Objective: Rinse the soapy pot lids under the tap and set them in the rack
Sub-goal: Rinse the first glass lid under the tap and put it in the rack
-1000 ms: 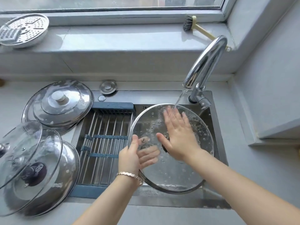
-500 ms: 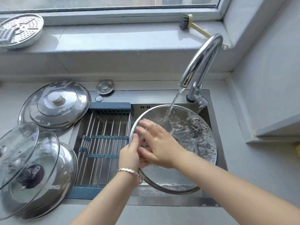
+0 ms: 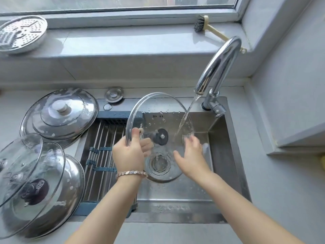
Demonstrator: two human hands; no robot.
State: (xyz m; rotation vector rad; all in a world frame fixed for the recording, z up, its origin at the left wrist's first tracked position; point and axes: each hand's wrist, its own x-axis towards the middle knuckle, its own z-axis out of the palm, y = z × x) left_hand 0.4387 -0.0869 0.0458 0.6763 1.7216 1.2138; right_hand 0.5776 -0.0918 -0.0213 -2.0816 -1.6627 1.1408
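Observation:
A clear glass lid (image 3: pixel 158 106) with a metal rim and a black knob is tilted up over the sink, under the running tap (image 3: pixel 218 67). My left hand (image 3: pixel 128 155) grips its left rim, thumb on the near face. My right hand (image 3: pixel 191 155) is open at the lid's right side, fingers spread in the water stream. The roll-up rack (image 3: pixel 100 155) with metal bars lies over the sink's left half, with nothing on it. Soapy lids wait on the left: a steel lid (image 3: pixel 59 113) and a stack of glass lids (image 3: pixel 33 184).
The sink basin (image 3: pixel 221 155) has a round drain at its middle. A perforated steamer plate (image 3: pixel 21 34) and a dish brush (image 3: pixel 209 27) sit on the windowsill. A small metal sink plug (image 3: pixel 114 94) lies behind the rack. A wall ledge juts out at right.
The lid has been tipped up from nearly flat to steeply tilted and is now mostly free of suds. My right hand left the lid's face and moved to its right edge.

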